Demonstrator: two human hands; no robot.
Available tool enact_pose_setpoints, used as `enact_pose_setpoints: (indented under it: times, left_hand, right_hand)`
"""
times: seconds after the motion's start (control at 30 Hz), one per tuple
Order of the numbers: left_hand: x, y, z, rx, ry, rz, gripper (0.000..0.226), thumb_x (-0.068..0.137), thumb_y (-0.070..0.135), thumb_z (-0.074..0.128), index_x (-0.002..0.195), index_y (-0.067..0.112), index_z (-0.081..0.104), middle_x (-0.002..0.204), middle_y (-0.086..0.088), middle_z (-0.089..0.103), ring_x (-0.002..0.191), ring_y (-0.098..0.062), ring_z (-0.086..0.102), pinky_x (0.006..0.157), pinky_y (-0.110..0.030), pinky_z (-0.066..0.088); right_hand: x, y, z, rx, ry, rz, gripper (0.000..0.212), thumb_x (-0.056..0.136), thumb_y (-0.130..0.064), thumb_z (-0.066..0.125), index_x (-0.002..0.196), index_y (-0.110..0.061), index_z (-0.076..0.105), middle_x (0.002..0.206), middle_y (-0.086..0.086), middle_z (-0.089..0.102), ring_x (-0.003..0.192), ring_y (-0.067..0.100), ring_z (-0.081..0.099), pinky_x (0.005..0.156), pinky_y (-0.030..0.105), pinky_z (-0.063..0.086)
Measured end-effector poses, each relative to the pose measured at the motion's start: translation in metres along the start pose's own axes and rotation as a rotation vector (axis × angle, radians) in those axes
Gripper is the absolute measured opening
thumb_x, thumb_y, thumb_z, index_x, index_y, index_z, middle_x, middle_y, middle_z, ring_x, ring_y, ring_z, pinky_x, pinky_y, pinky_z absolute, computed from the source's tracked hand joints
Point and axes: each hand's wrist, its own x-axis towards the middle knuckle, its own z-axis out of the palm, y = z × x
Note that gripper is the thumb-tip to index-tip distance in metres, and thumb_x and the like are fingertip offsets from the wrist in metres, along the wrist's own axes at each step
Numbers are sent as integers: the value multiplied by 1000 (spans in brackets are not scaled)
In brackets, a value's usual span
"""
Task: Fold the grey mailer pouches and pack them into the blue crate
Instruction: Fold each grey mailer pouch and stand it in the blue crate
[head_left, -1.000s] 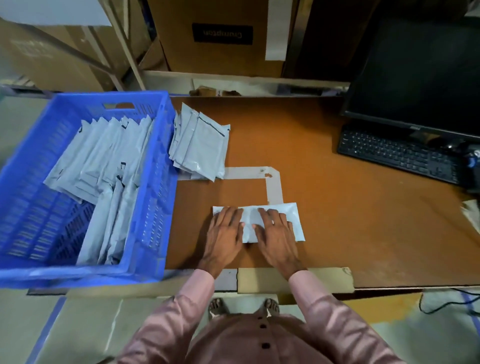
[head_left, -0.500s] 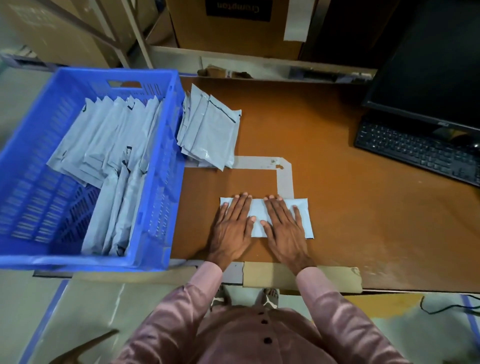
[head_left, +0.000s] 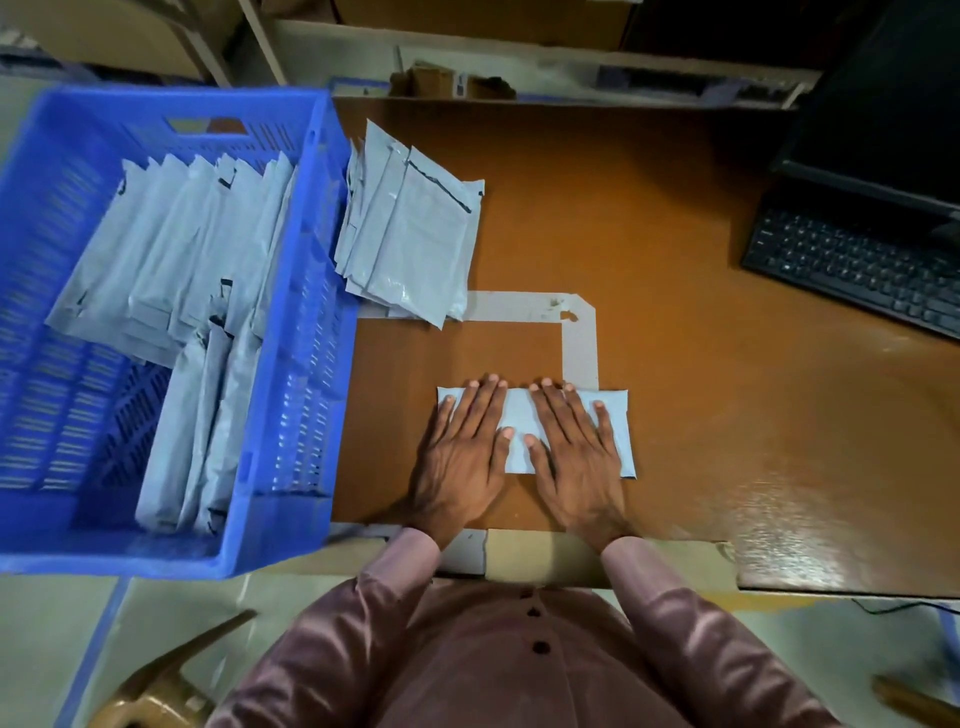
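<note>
I see both hands laid flat, fingers straight and spread, on one folded grey mailer pouch (head_left: 519, 422) near the front edge of the brown counter (head_left: 675, 374). My left hand (head_left: 464, 451) presses its left half; my right hand (head_left: 570, 451) presses its right half. Neither hand grips anything. A fanned stack of unfolded pouches (head_left: 410, 234) lies farther back, touching the right wall of the blue crate (head_left: 291, 551). Inside the crate, packed pouches (head_left: 171, 291) stand in rows. A keyboard (head_left: 857, 270) sits at far right.
</note>
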Motion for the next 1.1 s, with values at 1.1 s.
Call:
enact_pose_setpoints:
  times: [1.1]
  left_hand:
    - [15,22,2,40,-84,112,59,111,43,17,166,23,11,173,7,9,160,-12,2,129,-46,9]
  right_hand:
    - [-10,35,-14,-6,-38,35,57,112,-46,24,165,-27,19,172,-10,16,159,11,5,128,48,15]
